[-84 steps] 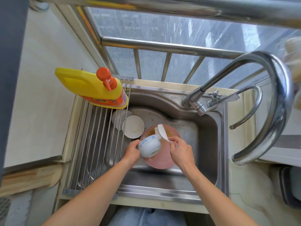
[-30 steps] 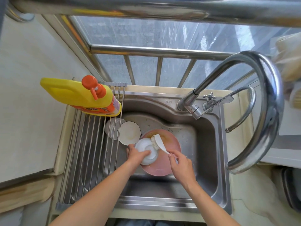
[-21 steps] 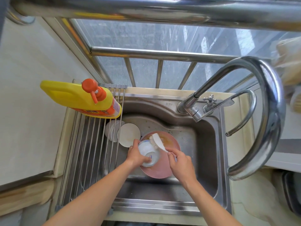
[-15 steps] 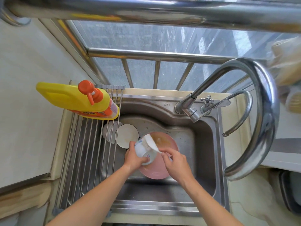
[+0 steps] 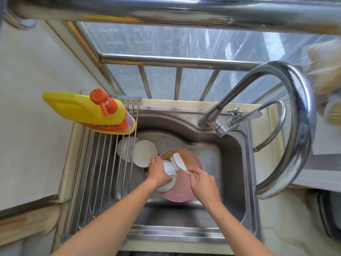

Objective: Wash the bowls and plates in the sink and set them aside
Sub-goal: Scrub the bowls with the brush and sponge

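Over the sink (image 5: 238, 163), the left hand (image 5: 158, 172) grips a white bowl (image 5: 168, 179) tipped sideways above the pink plate (image 5: 184, 189); the right hand (image 5: 202, 183) pinches a brush (image 5: 178, 162), its handle slanting toward the bowl.

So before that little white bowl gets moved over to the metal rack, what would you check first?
1. Left hand grips the small white bowl: ok.
2. Right hand holds the white plastic scrubbing brush, bristles against the bowl: ok.
3. Bowl scrubbed clean: cannot tell, its inside is hidden.
4. Bowl rinsed: not ok, no water is seen running from the curved steel tap.
5. Free bars on the steel roll-up rack over the sink's left side: ok, only the yellow detergent bottle stands at its far end.
6. More to wash: not ok, the round pink plate and white dishes remain in the sink.
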Demonstrator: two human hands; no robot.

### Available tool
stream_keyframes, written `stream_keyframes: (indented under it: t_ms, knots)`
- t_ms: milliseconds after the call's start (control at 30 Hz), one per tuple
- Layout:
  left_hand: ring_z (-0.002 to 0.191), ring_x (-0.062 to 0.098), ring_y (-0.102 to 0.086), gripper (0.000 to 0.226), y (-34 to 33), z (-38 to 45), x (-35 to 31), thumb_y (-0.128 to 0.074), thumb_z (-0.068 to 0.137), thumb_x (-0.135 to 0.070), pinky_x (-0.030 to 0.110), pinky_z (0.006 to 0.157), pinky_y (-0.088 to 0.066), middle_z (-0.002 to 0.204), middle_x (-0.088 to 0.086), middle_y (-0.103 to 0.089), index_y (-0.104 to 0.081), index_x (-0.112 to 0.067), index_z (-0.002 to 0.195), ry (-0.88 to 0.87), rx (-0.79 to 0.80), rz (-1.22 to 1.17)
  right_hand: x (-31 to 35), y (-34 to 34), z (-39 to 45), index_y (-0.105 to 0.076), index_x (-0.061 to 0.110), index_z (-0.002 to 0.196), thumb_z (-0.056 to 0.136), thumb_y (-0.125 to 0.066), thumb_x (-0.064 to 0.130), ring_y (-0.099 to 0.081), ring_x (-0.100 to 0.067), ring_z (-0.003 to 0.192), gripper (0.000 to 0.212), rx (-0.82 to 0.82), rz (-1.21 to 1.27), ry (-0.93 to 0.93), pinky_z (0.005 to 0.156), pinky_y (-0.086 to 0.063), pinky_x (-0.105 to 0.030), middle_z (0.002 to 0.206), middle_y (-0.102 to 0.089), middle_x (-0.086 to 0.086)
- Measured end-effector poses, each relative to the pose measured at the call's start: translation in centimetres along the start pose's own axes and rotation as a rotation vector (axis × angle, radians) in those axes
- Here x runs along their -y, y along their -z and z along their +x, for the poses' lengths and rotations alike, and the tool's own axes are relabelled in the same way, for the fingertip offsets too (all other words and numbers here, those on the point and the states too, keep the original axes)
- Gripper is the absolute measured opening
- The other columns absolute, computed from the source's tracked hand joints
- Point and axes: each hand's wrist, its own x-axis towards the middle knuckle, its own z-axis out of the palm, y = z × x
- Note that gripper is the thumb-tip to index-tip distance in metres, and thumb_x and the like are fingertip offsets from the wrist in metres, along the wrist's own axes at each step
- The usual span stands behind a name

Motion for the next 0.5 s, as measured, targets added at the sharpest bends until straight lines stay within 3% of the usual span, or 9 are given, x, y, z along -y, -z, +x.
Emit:
stream_keyframes:
  t_ms: [67,200,367,500]
  knots:
    - [0.121,0.031,-0.043,0.076,0.0,0.1,0.0,-0.086,0.064,-0.024,0.042,0.098,-0.046,0.127,0.009,-0.043,-0.039,-0.011,0.123,0.009,-0.003,-0.069,0.0,0.0,-0.3,-0.071,0.042,0.120,0.100,-0.052,0.035,-0.067,-0.020,0.106,0.029,-0.020,0.044,0.016,0.083,-0.051,-0.028,0.111,-0.075,0.011]
    - [0.105,0.021,-0.055,0.070,-0.4,-0.4,1.7,-0.086,0.068,-0.024,0.031,0.074,-0.050,0.119,0.006,-0.053,-0.036,-0.015,0.115,0.082,0.015,-0.374,0.8,0.1,-0.6,-0.072,0.048,0.115,0.099,-0.058,0.036,-0.066,-0.006,0.101,0.024,0.013,0.131,0.130,0.080,-0.048,-0.020,0.107,-0.074,0.023]
    - [0.105,0.029,-0.055,0.082,-0.8,-1.1,3.1,-0.089,0.059,-0.024,0.039,0.083,-0.054,0.120,0.009,-0.047,-0.031,-0.023,0.116,0.094,-0.012,-0.348,0.2,-0.3,0.1,-0.067,0.043,0.125,0.098,-0.047,0.035,-0.065,-0.031,0.107,0.034,-0.012,-0.059,-0.050,0.087,-0.055,-0.038,0.113,-0.075,0.000]
    - [0.106,0.028,-0.054,0.084,-0.7,-1.7,3.2,-0.090,0.059,-0.022,0.038,0.088,-0.052,0.120,0.008,-0.044,-0.034,-0.034,0.120,0.030,-0.027,-0.350,0.5,-0.1,-0.4,-0.071,0.045,0.116,0.098,-0.055,0.038,-0.067,-0.015,0.104,0.026,0.089,0.056,0.080,0.085,-0.053,-0.029,0.110,-0.075,0.015]
